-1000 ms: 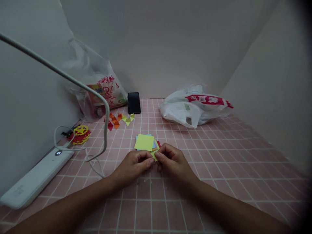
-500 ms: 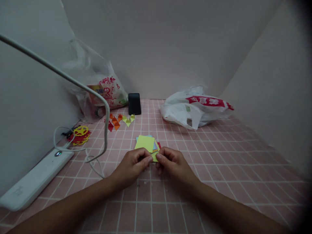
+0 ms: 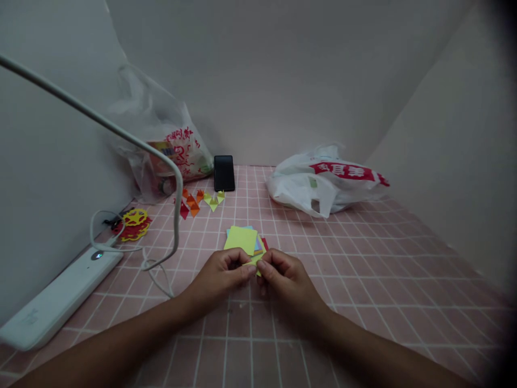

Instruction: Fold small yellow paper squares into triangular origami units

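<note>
A small folded piece of yellow paper (image 3: 254, 261) is pinched between my two hands, just in front of a stack of coloured paper squares (image 3: 241, 240). My left hand (image 3: 226, 270) grips its left side with thumb and forefinger. On the other side my right hand (image 3: 285, 272) presses the paper with its thumb, fingers curled behind. The stack has a yellow sheet on top, with blue, purple, orange and red edges showing beneath. Farther back lie folded origami pieces in yellow (image 3: 214, 201) and in orange and red (image 3: 193, 205).
A black phone (image 3: 224, 173) lies near the back wall between two plastic bags, one at left (image 3: 188, 151) and one at right (image 3: 299, 186). A white power strip (image 3: 60, 299) and red and yellow cut-outs (image 3: 135, 225) lie left. A white cable (image 3: 121, 139) arches over the pink tiled table.
The pinched yellow paper has turned a little, and more of it shows by my left thumb. My hands stay close together. The whole view has shifted slightly.
</note>
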`<state>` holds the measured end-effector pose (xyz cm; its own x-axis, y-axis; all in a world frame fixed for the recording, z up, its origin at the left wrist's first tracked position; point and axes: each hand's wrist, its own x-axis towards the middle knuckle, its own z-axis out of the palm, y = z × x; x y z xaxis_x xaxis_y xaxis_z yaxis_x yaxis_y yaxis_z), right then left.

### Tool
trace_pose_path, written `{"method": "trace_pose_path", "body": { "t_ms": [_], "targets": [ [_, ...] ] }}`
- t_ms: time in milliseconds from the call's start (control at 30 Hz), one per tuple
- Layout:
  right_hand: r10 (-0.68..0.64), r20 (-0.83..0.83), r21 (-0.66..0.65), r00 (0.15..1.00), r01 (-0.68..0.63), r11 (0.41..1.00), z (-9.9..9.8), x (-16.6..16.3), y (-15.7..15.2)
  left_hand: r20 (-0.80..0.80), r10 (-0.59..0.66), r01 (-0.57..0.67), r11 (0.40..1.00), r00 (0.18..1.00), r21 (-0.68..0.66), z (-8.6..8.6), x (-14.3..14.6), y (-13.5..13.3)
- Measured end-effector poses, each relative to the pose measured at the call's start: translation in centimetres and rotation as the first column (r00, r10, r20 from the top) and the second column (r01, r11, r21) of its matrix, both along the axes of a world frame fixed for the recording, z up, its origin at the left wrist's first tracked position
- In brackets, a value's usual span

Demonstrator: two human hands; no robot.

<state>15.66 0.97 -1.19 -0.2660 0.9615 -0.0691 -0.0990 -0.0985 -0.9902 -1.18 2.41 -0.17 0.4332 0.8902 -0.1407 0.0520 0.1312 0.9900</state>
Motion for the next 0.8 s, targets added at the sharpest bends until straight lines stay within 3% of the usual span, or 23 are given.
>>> {"method": "trace_pose_path", "body": {
  "t_ms": [300, 500, 800],
  "targets": [
    [0.000, -0.145, -0.198, 0.989, -0.029, 0.980, -0.26, -0.08, 0.55, 0.056, 0.084, -0.081, 0.995, 0.995, -0.062, -0.10, -0.37, 0.65],
    [-0.024, -0.159, -0.188, 0.987, -0.006, 0.982, -0.94, -0.28, 0.24, 0.141, 0.118, -0.096, 0.983, 0.983, -0.155, -0.63, 0.11, 0.45],
    [0.030, -0.099, -0.227, 0.995, -0.052, 0.972, -0.09, -0.37, -0.02, 0.061, 0.098, -0.090, 0.989, 0.993, -0.120, 0.02, -0.23, -0.13]
  ]
}}
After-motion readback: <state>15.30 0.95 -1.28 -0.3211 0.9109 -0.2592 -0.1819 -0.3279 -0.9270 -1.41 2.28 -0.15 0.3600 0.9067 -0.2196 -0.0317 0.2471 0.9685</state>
